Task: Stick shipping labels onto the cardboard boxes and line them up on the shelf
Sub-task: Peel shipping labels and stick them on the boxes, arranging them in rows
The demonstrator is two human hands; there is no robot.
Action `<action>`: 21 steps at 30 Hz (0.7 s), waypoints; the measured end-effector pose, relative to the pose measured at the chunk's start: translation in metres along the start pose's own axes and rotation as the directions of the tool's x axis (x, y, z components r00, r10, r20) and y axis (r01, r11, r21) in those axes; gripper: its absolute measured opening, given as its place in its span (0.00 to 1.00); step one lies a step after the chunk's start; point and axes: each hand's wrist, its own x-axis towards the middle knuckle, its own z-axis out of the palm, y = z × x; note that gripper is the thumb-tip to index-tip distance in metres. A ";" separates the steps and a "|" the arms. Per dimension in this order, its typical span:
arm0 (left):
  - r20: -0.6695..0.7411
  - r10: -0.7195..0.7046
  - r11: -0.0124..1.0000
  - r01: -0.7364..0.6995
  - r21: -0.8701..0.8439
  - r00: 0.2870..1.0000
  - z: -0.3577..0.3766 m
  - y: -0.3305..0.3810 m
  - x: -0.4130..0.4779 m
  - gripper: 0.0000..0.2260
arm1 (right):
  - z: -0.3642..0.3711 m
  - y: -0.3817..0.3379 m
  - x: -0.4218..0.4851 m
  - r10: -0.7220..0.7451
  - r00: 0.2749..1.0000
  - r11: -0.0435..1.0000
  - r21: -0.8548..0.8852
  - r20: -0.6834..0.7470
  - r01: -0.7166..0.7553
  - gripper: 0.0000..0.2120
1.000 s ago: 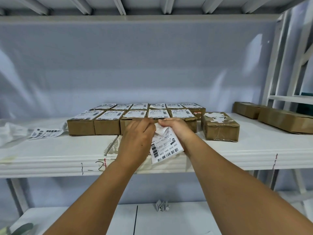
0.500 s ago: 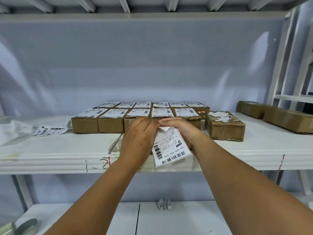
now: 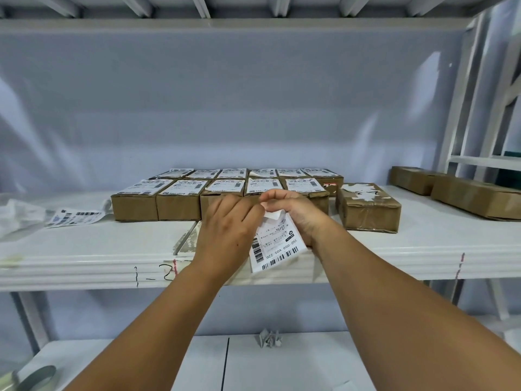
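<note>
White shelf [image 3: 84,244] against pale wall; labelled boxes [image 3: 180,206] lined up in two rows, bare box [image 3: 369,213] just right of them. Above shelf front edge, shipping label [image 3: 279,246] hangs between both hands. The right hand [image 3: 296,213] pinches curled top corner; left hand [image 3: 225,235] fingertips pinch same corner, likely peeling backing. Risks: uneven pull tears paper; freed adhesive folds onto itself or grabs fingers, creasing barcode.

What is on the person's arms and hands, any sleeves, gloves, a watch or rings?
Nothing worn shows. The left hand and right hand have no gloves and no rings on the fingers in view. The left forearm and right forearm are uncovered to the frame's edge: no sleeves, watch or bracelet.
</note>
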 end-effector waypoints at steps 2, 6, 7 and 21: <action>0.013 0.010 0.999 -0.011 0.044 1.000 -0.002 0.001 0.001 0.07 | 0.000 0.001 0.001 -0.001 1.000 1.000 0.030 -0.031 0.002 0.11; 0.054 -0.016 0.993 0.010 0.116 0.998 0.000 0.000 0.000 0.05 | 0.002 0.003 0.002 -0.003 0.996 0.999 0.048 -0.086 0.007 0.11; 0.064 -0.026 0.994 0.019 0.110 0.998 0.001 0.000 0.000 0.05 | 0.002 0.003 0.002 -0.005 0.995 0.999 0.052 -0.102 0.010 0.11; 0.206 0.018 0.998 -0.007 -0.056 0.978 0.000 0.002 0.005 0.06 | 0.001 0.004 0.003 -0.011 0.976 0.995 0.095 -0.219 0.033 0.12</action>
